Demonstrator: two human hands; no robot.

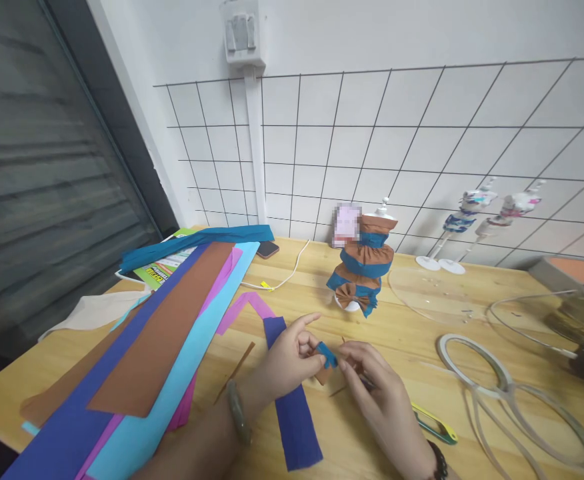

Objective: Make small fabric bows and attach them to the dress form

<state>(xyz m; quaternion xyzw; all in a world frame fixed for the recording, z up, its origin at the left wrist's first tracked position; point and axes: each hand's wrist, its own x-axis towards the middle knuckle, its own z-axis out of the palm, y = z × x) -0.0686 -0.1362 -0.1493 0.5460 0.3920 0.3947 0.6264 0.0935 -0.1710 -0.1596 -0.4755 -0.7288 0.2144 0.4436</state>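
Observation:
Between finger and thumb, my left hand (292, 353) pinches a small blue piece of crepe paper (327, 355), index finger stretched out above it. My right hand (379, 393) is closed in a pinch at that piece's right edge; its fingertips partly hide what they grip. A small brown scrap (323, 377) shows just below the blue piece. Under my left wrist lies a dark blue crepe paper strip (299, 433). Behind my hands stands a miniature dress form (362, 263) wrapped in brown and blue crepe paper, with a brown bow low on its front.
Long crepe paper sheets (167, 333) cover the table's left side. A yellow-green thread snipper (435, 425) lies beside my right wrist. Rolls of clear tape (475, 367) are at right. Two small decorated stands (467, 213) are near the wall, and a phone (267, 249) lies behind the sheets.

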